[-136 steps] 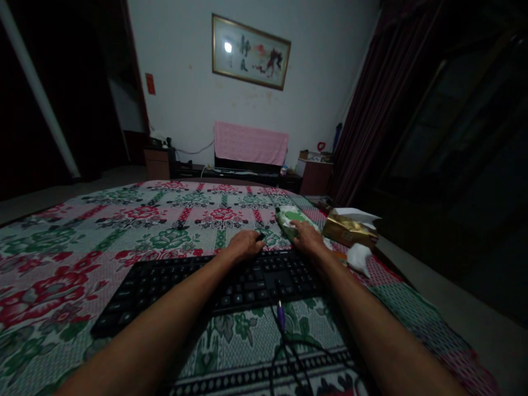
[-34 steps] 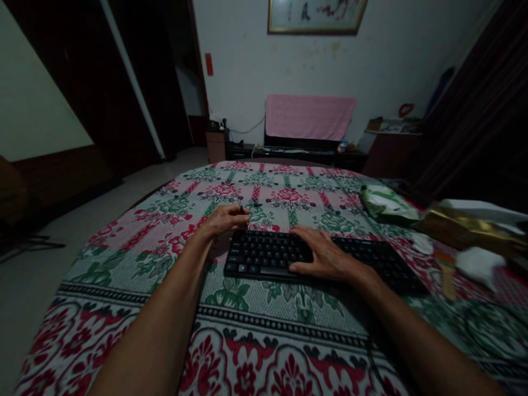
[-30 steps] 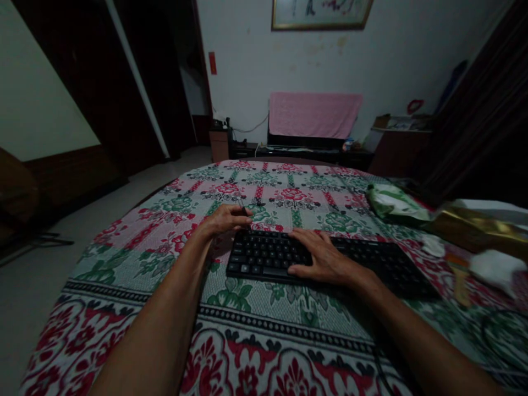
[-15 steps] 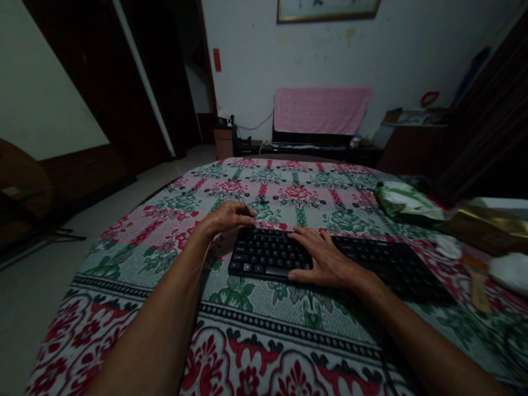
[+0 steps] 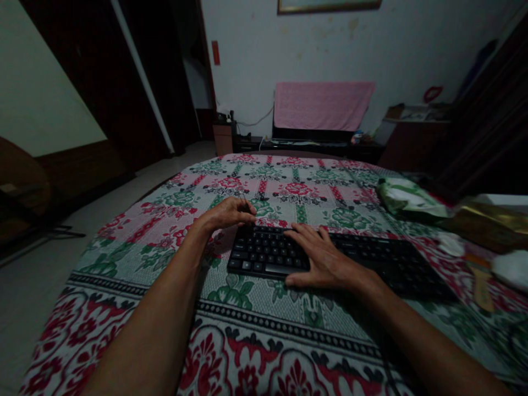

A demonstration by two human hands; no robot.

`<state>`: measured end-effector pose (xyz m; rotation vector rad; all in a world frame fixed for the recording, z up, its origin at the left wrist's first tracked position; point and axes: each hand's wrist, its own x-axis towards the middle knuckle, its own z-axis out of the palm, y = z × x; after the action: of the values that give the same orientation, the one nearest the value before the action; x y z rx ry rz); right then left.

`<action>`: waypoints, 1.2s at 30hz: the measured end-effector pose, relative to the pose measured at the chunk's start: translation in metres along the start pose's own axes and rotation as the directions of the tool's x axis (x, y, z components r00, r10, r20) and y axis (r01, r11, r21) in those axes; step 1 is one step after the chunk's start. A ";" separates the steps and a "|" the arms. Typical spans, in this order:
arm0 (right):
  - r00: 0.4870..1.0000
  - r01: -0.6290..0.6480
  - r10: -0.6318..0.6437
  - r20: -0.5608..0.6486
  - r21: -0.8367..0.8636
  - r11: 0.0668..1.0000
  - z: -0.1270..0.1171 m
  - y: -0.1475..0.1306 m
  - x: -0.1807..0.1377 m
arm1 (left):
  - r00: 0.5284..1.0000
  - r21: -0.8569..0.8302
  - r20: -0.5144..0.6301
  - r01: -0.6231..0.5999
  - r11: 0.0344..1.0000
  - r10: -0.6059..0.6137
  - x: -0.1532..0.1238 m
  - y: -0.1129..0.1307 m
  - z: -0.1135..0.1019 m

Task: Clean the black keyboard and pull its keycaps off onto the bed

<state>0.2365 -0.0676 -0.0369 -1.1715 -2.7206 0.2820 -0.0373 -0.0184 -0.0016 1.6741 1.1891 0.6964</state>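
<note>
A black keyboard lies flat on the patterned tablecloth. Across its middle spans my right hand, fingertips at the far edge and thumb at the near edge, holding the board. At the keyboard's far left corner is my left hand, its thumb and fingers pinched together. A thin dark sliver shows by those fingertips, too small and dim to name. My right hand and forearm hide part of the keys.
On the right lie a brush with a wooden handle, crumpled white tissue, a green-and-white packet, a gold-coloured package and a white bundle. A dark cable runs near the front edge.
The view has tilted slightly downward. My right hand has shifted a little to the left on the keyboard; my left hand stays pinched at the corner.
</note>
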 end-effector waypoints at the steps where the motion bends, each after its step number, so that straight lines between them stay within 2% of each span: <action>1: 1.000 0.003 -0.003 0.004 -0.001 1.000 0.000 0.000 0.000 | 1.000 0.002 0.001 -0.002 1.000 0.002 0.000 -0.001 0.000; 11: 0.999 0.022 -0.023 -0.041 -0.029 0.999 -0.005 -0.008 0.002 | 1.000 0.003 0.001 -0.011 1.000 0.011 0.000 0.000 0.002; 16: 0.999 0.021 -0.023 -0.045 -0.036 0.999 -0.004 -0.011 0.002 | 0.999 0.069 -0.025 -0.033 0.997 0.035 0.002 0.000 0.003; 22: 1.000 -0.014 0.014 -0.011 -0.030 0.999 0.000 -0.007 0.000 | 0.998 0.102 -0.016 -0.062 0.993 0.064 0.002 0.003 0.005; 30: 0.998 -0.056 0.056 0.042 -0.018 0.998 -0.003 -0.010 -0.001 | 0.999 0.029 0.002 -0.041 0.999 0.041 0.001 -0.001 0.002; 36: 0.999 -0.029 0.029 0.042 -0.001 1.000 0.001 -0.008 0.000 | 0.999 -0.033 -0.043 -0.032 0.999 0.030 0.003 -0.010 0.001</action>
<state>0.2310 -0.0734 -0.0355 -1.2190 -2.7416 0.3133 -0.0393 -0.0150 -0.0115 1.6596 1.1769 0.7707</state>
